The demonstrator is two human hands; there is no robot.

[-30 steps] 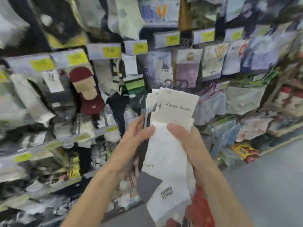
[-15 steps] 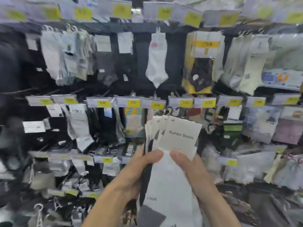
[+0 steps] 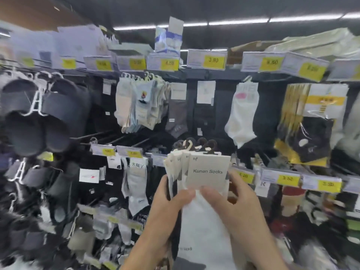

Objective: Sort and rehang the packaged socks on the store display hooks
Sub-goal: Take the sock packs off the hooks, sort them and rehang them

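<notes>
I hold a fanned bundle of packaged socks (image 3: 206, 170) upright in front of the display, at lower centre. Their cream cards read "Kunun Socks" and carry dark plastic hangers (image 3: 196, 144) at the top. My left hand (image 3: 171, 203) grips the bundle from the left, thumb across the front white sock. My right hand (image 3: 233, 203) grips it from the right, thumb on the front below the card. Bare dark display hooks (image 3: 109, 137) stick out of the wall to the left of the bundle.
Sock packs hang in rows on the wall: pale ankle socks (image 3: 140, 106), a grey pair (image 3: 176, 114), a white pair (image 3: 242, 114), yellow-carded packs (image 3: 311, 121). Dark slippers (image 3: 37, 114) hang at far left. Yellow price tags (image 3: 213, 60) line the rails.
My view has tilted upward from the lower shelves and floor to the upper rows and ceiling lights. The bundle stays in both hands and has risen toward the hooks.
</notes>
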